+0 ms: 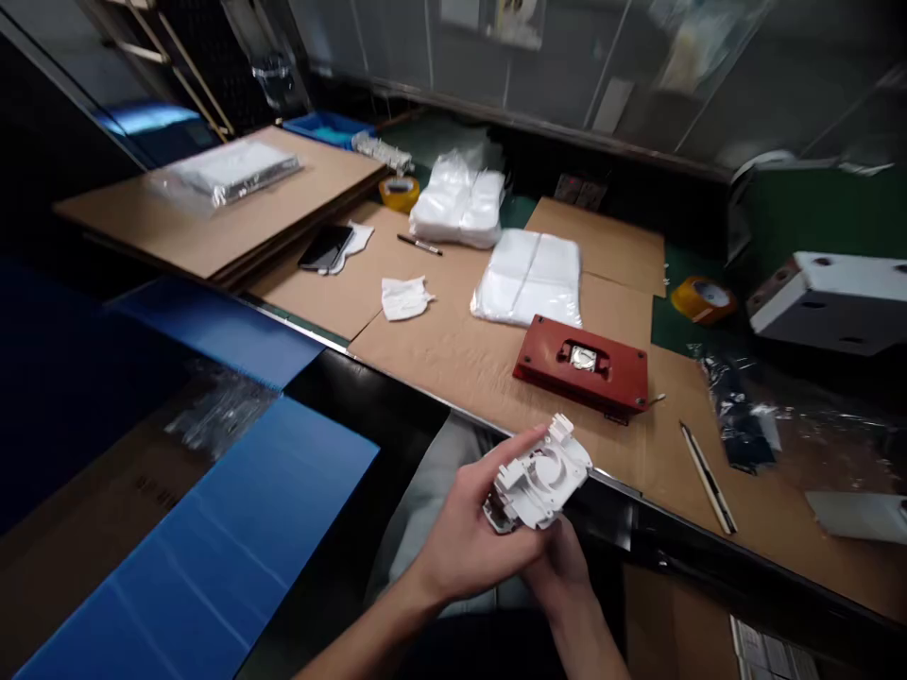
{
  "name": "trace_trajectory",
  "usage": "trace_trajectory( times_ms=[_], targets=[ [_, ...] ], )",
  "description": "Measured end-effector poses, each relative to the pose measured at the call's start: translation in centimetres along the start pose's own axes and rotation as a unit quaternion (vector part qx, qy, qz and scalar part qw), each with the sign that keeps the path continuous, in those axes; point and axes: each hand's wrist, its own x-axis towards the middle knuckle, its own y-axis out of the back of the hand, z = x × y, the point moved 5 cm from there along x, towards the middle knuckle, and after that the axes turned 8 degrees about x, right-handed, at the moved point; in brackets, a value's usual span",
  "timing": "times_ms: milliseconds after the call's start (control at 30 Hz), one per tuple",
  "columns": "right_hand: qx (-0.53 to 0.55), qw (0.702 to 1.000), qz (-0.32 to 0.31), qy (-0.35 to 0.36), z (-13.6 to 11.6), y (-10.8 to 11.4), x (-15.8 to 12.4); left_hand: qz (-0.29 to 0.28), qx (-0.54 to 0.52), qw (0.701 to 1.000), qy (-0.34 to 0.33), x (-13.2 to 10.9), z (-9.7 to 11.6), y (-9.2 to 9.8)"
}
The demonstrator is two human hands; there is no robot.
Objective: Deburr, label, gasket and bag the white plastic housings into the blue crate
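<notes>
- Cardboard sheeting [453, 354] covers much of the workbench in the head view; grey panels [468, 66] stand behind it.
- White plastic part [549, 480]: held up in front of the bench's near edge, above the person's lap, its round recess facing the camera.
- Left hand [474, 529]: grasping the part, one digit along its upper side and another beneath its lower edge.
- Right hand [561, 562]: below the part, largely hidden behind it and the left hand; cannot tell whether its fingers grip.
- Red fixture [531, 368]: on the cardboard, just beyond the part; a small pale piece [583, 358] sits in its central recess.
- Two stacks of clear-white bags, the rear stack [457, 208] and the front stack [528, 283], lie beyond the fixture.
- To their left: a black pen [419, 245], a crumpled white scrap [405, 298] and a dark phone [324, 247].
- Right side: a yellow tape roll [698, 300] near a white block with holes [847, 288]; a slender tool [709, 477] lies nearer the edge.
</notes>
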Motion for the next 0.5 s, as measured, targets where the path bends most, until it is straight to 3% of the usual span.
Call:
trace_trajectory(
  times_ms=[133,500],
  targets=[
    [0.040,0.995,0.024,-0.087,2.2,0.2,0.2,0.066,0.044,0.997,0.016,-1.9,0.2,1.6],
    [0.130,0.971,0.110,-0.168,3.5,1.5,-2.7,0.057,0.021,0.997,0.051,-3.1,-0.9,1.8]
  ],
)
